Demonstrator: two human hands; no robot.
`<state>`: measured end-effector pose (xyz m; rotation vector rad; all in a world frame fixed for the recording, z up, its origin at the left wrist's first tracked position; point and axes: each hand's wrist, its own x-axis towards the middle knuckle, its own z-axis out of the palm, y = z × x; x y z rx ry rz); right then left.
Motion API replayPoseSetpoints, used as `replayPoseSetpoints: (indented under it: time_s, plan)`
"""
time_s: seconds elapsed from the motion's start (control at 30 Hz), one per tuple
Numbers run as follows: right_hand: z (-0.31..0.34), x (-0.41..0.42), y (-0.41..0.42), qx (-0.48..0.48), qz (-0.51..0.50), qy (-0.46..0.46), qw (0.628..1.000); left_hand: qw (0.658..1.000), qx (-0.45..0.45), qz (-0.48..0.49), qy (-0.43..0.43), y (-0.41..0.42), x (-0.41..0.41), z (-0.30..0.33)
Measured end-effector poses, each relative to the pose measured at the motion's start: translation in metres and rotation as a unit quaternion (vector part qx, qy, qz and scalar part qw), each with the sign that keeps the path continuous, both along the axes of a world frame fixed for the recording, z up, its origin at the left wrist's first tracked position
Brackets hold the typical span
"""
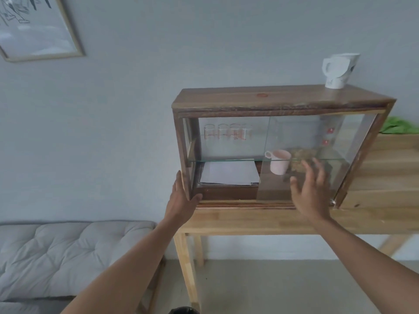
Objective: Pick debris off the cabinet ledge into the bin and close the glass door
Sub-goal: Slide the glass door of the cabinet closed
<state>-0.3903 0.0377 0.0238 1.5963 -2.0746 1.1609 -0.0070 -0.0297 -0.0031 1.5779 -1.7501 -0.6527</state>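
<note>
**benchwatcher:** what's around the cabinet on your feed, anything in the way?

**me (on the remote feed):** Wooden display cabinet (272, 103) sits on a light wood table (260, 219) against a pale wall. My left hand (181, 200) is flat against the cabinet's lower left corner post, fingers straight, thumb hooked round the front, bracing it rather than gripping anything. My right hand (310, 191) is spread open with the palm at the sliding glass door (301, 155), empty; it's motion-blurred, so I can't swear it's touching the pane. The door covers the right half, the left half is open. The ledge (240, 202) runs along the bottom front and I can't make out any debris on it. A dark rim at the bottom edge of the view is probably the bin (183, 310), below the table's left leg.

**benchwatcher:** and inside? any labels?

**me:** A pink mug (280, 161) behind the glass, next to a brownish speckled lump (301, 160) I can't identify, partly hidden by my right fingers. Sheets of white paper (230, 173) lie on the floor of the open half. A row of clear glasses (226, 132) on the glass shelf has red print, too blurred to read. White jug (337, 70) on top, green cloth (399, 126) behind to the right, grey quilted cushion (68, 252) and framed picture (34, 26) to the left.
</note>
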Motion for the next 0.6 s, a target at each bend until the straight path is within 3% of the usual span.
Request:
replayPoseSetpoints:
  time_s: [0.17, 0.6]
  plan:
    - [0.03, -0.044, -0.014, 0.008, -0.046, -0.091, 0.995, 0.999, -0.006, -0.016, 0.045, -0.003, -0.011, 0.002]
    - [0.022, -0.063, -0.031, 0.021, -0.06, -0.045, 0.997, 0.998, -0.008, -0.018, 0.052, -0.003, -0.015, -0.001]
